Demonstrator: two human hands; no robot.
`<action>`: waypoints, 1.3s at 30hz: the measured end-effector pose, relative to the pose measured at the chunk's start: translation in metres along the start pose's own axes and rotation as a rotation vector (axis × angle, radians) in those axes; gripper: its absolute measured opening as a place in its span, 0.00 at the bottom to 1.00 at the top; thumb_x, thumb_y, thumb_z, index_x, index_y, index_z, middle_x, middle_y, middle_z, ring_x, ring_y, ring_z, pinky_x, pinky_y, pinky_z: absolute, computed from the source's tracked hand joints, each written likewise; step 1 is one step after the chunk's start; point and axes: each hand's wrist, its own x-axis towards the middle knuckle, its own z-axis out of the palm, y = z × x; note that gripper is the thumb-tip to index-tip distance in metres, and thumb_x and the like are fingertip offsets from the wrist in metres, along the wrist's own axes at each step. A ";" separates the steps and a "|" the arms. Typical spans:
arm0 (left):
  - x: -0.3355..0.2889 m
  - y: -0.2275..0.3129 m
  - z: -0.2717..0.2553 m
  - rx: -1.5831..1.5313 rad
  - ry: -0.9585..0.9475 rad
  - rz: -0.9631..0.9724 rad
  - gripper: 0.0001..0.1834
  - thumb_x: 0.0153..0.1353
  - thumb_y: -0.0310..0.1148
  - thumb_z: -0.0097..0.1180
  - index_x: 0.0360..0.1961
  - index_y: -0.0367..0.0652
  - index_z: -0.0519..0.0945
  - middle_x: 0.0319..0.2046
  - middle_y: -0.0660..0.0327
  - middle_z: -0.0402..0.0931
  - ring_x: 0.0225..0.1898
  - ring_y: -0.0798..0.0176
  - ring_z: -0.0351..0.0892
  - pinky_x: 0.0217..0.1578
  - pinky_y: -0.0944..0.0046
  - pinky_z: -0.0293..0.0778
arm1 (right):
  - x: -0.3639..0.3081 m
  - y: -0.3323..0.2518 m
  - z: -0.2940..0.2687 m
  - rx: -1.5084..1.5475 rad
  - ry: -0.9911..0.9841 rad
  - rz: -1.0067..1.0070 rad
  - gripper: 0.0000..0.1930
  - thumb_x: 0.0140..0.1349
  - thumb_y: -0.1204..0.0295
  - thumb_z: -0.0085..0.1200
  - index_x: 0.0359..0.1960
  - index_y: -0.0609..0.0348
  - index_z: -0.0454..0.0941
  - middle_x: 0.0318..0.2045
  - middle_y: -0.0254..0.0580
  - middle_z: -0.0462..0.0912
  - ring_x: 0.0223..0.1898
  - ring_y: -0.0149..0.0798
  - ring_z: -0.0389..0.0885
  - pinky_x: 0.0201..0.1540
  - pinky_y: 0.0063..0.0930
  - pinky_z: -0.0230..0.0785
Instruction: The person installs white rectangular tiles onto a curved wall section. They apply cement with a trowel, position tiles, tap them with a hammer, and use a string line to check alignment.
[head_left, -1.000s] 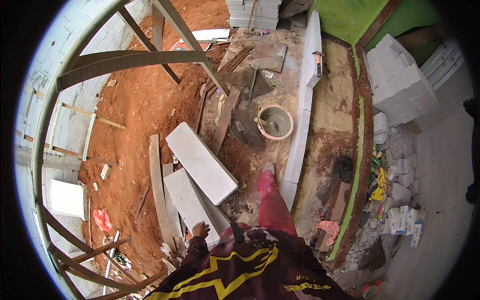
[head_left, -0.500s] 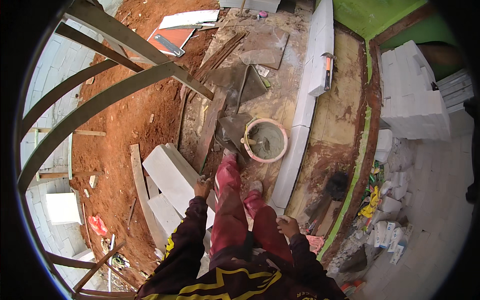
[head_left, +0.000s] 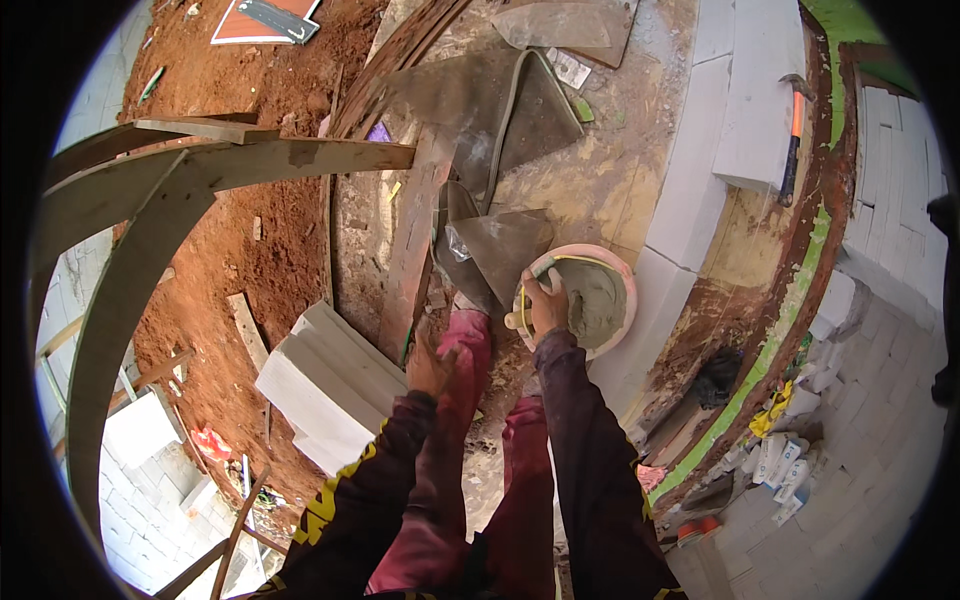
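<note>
A round pale-pink bucket (head_left: pixel 631 285) of wet grey mortar stands before my feet. My right hand (head_left: pixel 546 306) is over its left rim, fingers bent and touching there beside the thin yellow bail. A light wooden tool handle (head_left: pixel 514 320) sticks out over the rim just left of this hand. Whether the fingers grip the rim, bail or handle is hidden. My left hand (head_left: pixel 431 366) hangs in front of my left shin, fingers loosely curled and apart, with nothing in it. White blocks (head_left: pixel 335 375) are stacked to its left.
A low white block wall (head_left: pixel 672 240) runs along the right, with a hammer (head_left: pixel 795 135) on its far part. Dark bent sheeting (head_left: pixel 500 250) and a wooden plank (head_left: pixel 415 230) lie ahead. Curved timber frames (head_left: pixel 140 270) rise at the left over red soil (head_left: pixel 270 190).
My right hand has reached forward from beside my right thigh to the bucket's rim. My left hand has moved right, away from the blocks. The view has shifted closer to the bucket.
</note>
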 end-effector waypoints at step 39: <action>0.109 -0.064 -0.051 -0.049 0.510 0.558 0.33 0.68 0.35 0.58 0.70 0.36 0.62 0.72 0.40 0.55 0.75 0.45 0.52 0.72 0.51 0.53 | 0.049 0.035 -0.154 -1.585 0.047 -0.534 0.19 0.54 0.68 0.64 0.48 0.53 0.76 0.46 0.49 0.77 0.54 0.52 0.73 0.55 0.46 0.65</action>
